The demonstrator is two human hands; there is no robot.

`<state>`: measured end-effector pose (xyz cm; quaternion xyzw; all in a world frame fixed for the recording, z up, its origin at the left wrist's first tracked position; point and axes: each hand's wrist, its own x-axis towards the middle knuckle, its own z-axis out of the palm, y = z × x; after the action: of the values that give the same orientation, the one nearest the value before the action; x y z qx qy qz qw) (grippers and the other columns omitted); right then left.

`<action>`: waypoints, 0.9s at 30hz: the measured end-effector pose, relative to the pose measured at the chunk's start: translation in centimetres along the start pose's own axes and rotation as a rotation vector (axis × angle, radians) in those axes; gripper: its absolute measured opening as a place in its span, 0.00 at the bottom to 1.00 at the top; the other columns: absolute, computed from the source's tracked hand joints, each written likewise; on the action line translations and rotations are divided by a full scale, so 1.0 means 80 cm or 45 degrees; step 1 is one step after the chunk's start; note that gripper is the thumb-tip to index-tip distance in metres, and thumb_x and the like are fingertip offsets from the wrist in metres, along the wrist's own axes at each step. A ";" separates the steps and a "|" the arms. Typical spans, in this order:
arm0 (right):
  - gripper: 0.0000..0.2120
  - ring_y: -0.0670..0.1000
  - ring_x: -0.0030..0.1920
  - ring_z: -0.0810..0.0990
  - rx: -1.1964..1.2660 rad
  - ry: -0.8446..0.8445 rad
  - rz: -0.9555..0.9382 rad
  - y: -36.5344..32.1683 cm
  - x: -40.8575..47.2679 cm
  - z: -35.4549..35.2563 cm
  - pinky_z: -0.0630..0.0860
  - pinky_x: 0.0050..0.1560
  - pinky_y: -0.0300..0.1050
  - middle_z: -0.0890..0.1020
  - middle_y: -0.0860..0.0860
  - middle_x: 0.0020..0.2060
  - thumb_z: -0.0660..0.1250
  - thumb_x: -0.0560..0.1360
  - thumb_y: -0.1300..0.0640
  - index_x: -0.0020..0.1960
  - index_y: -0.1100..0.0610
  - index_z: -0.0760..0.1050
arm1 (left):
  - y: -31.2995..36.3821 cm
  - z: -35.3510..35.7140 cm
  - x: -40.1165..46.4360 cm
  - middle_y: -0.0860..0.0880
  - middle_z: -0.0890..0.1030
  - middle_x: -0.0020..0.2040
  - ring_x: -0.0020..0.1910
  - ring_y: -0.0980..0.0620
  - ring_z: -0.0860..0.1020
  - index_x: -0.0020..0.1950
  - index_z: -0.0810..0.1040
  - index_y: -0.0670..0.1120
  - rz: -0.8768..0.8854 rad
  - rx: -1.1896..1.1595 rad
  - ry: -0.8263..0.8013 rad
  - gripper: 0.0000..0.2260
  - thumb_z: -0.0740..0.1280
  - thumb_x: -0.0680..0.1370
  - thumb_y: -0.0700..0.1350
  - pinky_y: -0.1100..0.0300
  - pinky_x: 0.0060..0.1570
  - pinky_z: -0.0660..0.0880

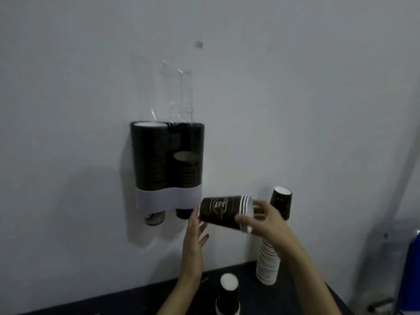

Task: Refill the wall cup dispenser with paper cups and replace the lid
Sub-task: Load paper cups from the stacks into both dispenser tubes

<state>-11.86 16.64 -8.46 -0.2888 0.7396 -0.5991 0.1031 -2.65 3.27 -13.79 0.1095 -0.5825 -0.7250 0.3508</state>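
A two-tube cup dispenser [168, 198] hangs on the wall with a white band near its bottom. Its left tube is filled to the top with dark paper cups [148, 155]; the right tube's stack [187, 171] reaches about halfway. My right hand [261, 220] grips a short stack of nested dark cups [223, 212] by the white rims, lying sideways just right of the dispenser's base. My left hand [194, 237] is open, its fingertips against the stack's bottom end. No lid is identifiable.
A tall upside-down stack of cups [271, 244] stands against the wall on a dark counter [288, 296]. A shorter upside-down stack [228, 294] stands near the counter's front. A blue object [410, 269] sits at the far right.
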 end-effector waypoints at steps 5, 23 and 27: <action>0.29 0.52 0.51 0.80 0.195 0.208 -0.411 -0.159 0.054 -0.006 0.79 0.48 0.45 0.79 0.53 0.51 0.74 0.66 0.49 0.63 0.55 0.69 | 0.023 -0.030 0.008 0.48 0.69 0.69 0.71 0.48 0.65 0.73 0.59 0.53 -0.103 -0.025 0.056 0.19 0.46 0.82 0.48 0.51 0.67 0.61; 0.32 0.63 0.54 0.75 -1.086 -0.269 -0.363 -0.253 0.187 0.090 0.74 0.51 0.51 0.73 0.65 0.64 0.62 0.74 0.43 0.63 0.70 0.69 | 0.027 -0.063 0.023 0.44 0.68 0.72 0.73 0.46 0.63 0.74 0.60 0.47 -0.250 -0.071 0.117 0.21 0.45 0.82 0.49 0.48 0.70 0.59; 0.28 0.57 0.59 0.74 -1.069 -0.306 -0.406 -0.252 0.184 0.089 0.69 0.61 0.49 0.77 0.57 0.57 0.57 0.75 0.39 0.58 0.63 0.75 | 0.019 -0.060 0.025 0.43 0.68 0.72 0.73 0.45 0.63 0.74 0.59 0.44 -0.256 -0.056 0.100 0.21 0.45 0.82 0.47 0.48 0.70 0.58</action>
<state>-14.11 0.36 11.60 -0.4832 0.8473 -0.2186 -0.0310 -0.76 -1.82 -13.33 0.1880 -0.5383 -0.7642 0.3014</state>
